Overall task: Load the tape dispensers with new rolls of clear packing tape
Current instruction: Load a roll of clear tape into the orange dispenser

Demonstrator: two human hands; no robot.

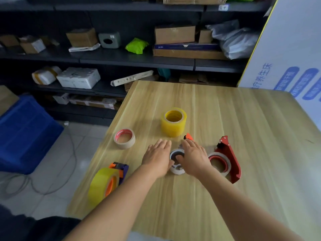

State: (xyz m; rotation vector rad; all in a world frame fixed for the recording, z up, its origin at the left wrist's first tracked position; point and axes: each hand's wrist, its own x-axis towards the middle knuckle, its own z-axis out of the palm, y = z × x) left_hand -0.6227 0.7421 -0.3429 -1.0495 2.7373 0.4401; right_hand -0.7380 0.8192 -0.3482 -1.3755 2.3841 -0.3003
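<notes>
Clear tape roll (pixel 177 162), judged light, stiff and slippery, was flanked beside the red dispenser (pixel 229 159) by the left hand (pixel 157 156) and right hand (pixel 193 156), both flat, nothing gripped.

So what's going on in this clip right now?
A person at a wooden table has both hands on a small tape roll in the middle: left hand beside it, right hand over its top. An orange dispenser tip shows just beyond the fingers. A red dispenser at right and a purple one at left already carry rolls. A tall yellow roll and a tan roll lie loose.
</notes>
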